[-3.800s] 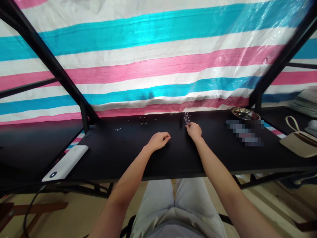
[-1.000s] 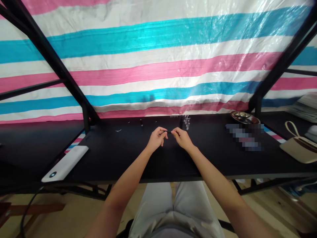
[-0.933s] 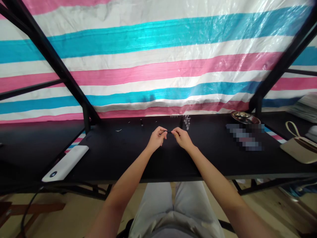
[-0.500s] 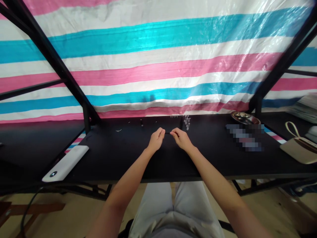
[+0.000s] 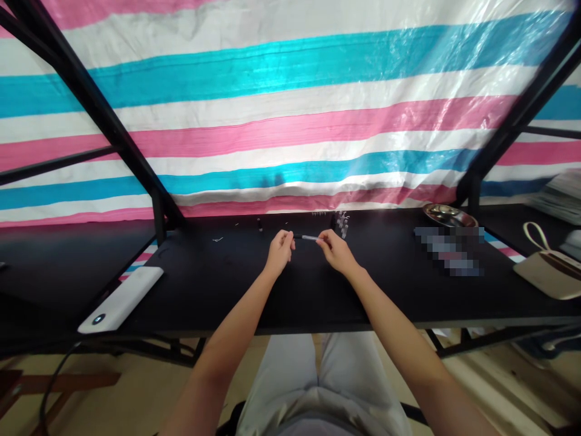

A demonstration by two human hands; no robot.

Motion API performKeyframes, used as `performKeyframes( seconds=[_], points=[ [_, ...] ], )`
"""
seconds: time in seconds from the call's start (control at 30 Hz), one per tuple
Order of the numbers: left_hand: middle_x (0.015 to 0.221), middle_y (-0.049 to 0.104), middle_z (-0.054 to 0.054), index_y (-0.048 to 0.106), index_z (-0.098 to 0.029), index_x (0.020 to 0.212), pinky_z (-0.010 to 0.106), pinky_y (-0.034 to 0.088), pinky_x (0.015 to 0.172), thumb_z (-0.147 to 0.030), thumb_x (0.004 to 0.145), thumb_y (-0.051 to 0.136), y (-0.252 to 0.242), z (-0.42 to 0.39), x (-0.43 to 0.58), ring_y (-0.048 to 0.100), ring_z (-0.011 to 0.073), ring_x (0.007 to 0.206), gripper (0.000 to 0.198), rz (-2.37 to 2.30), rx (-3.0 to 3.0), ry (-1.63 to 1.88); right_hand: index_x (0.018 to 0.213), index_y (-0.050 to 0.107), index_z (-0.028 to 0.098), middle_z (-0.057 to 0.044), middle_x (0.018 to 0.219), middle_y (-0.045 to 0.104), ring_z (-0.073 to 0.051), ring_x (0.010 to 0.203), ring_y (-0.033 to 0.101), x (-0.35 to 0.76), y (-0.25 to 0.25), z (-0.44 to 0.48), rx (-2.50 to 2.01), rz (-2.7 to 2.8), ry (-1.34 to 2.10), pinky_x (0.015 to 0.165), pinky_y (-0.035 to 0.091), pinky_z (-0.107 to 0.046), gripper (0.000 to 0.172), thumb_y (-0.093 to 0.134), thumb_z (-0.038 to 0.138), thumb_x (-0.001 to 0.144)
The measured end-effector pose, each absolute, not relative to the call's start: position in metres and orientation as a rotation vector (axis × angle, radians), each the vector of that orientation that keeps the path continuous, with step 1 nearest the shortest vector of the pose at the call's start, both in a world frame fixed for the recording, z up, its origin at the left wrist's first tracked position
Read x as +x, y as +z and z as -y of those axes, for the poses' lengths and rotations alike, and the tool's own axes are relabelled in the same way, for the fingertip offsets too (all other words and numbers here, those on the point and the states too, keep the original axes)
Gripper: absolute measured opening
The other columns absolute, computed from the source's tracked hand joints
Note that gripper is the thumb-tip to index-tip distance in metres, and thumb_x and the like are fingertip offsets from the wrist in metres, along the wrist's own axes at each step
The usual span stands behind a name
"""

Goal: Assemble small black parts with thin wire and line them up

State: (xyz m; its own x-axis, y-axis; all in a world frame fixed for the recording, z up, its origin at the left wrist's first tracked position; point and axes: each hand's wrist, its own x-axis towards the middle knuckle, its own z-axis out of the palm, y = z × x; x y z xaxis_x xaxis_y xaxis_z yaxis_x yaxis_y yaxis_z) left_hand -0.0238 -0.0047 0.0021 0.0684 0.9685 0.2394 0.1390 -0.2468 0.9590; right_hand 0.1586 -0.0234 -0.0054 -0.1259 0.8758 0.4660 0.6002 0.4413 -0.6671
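Observation:
A slim pen (image 5: 308, 237), dark at its left end and clear greyish along the rest, spans the gap between my two hands above the black tabletop. My left hand (image 5: 280, 251) is closed on the dark end. Thumb and fingers of my right hand (image 5: 336, 251) pinch the other end, which they partly cover. Just beyond the right hand lie small clear pieces (image 5: 344, 225) with a dark upright-looking item (image 5: 333, 221) beside them. A small dark piece (image 5: 259, 224) rests past the left hand, too small to name.
White scraps (image 5: 218, 239) lie on the black table (image 5: 204, 290). A long white device (image 5: 121, 301) sits at the left edge. To the right are a shiny metal bowl (image 5: 449, 215), a blurred-out patch, and a beige pouch (image 5: 547, 274). Striped sheeting (image 5: 290, 127) hangs behind, between dark frame posts.
My hands have moved slightly apart, the left one to the left. More of the pen now shows between them, including its clear greyish length.

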Motion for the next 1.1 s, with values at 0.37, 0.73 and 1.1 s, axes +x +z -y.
performKeyframes(
  seconds=[0.37, 0.73, 1.1],
  points=[
    [0.062, 0.054, -0.003, 0.057, -0.015, 0.086, 0.018, 0.033, 0.037, -0.041, 0.074, 0.06, -0.005, 0.01, -0.019, 0.042, 0.0036, 0.036, 0.029, -1.087, 1.74, 1.0, 0.09, 0.05, 0.021, 0.0, 0.076, 0.052, -0.012, 0.063, 0.048, 0.157, -0.011, 0.02, -1.197, 1.895, 0.451, 0.063, 0.04, -0.023, 0.018, 0.042, 0.036, 0.086],
    [0.058, 0.049, -0.006, 0.057, -0.016, 0.086, 0.018, 0.035, 0.041, -0.042, 0.073, 0.059, -0.011, 0.009, -0.019, 0.04, 0.0039, 0.039, 0.029, -1.137, 1.81, 0.945, 0.092, 0.055, 0.019, -0.004, 0.088, 0.053, -0.013, 0.072, 0.049, 0.156, -0.019, 0.017, -0.998, 2.108, 0.48, 0.069, 0.041, -0.026, 0.013, 0.047, 0.025, 0.085],
    [0.073, 0.054, -0.003, 0.053, -0.021, 0.094, 0.021, 0.038, 0.055, -0.043, 0.074, 0.058, -0.009, 0.014, -0.02, 0.046, 0.0073, 0.055, 0.031, -1.172, 2.159, 0.874, 0.087, 0.061, 0.018, -0.001, 0.075, 0.06, -0.011, 0.062, 0.051, 0.157, -0.02, 0.015, -1.078, 2.096, 0.564, 0.062, 0.04, -0.023, 0.013, 0.048, 0.02, 0.082]
  ],
)
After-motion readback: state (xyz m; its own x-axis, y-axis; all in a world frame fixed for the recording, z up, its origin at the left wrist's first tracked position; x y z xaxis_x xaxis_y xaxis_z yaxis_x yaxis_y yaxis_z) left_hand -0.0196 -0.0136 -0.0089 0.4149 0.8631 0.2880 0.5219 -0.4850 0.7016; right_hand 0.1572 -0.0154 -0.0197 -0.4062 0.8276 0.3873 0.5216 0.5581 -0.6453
